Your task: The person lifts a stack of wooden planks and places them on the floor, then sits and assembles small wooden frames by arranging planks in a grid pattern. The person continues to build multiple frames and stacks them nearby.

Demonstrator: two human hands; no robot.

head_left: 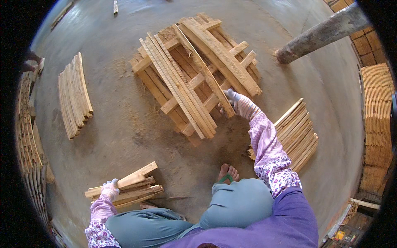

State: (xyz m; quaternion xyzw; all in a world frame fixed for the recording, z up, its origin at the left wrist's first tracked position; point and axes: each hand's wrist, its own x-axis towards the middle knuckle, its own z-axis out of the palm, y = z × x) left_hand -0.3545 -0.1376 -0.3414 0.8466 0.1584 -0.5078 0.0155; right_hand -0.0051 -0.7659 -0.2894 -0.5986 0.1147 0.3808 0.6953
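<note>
My right hand (245, 106), in a striped glove, grips the near end of a long wooden plank (202, 68). That plank lies slanting across short cross-pieces on a stack of boards (151, 89). To its left on the same stack lie several thin planks (178, 82) side by side; wider boards (223, 53) lie to its right. Far to the lower left, my gloved left hand (110, 189) is closed over a plank (136, 175) on top of a small pile of wood (140, 192). Its fingers wrap over the plank's edge; their undersides are hidden.
A bundle of strips (75, 97) lies on the floor to the left, and another pile of strips (297, 134) sits beside my right forearm. A thick post (322, 33) rises at the upper right. Stacked timber (376, 128) lines the right edge; more boards (29, 136) stand left.
</note>
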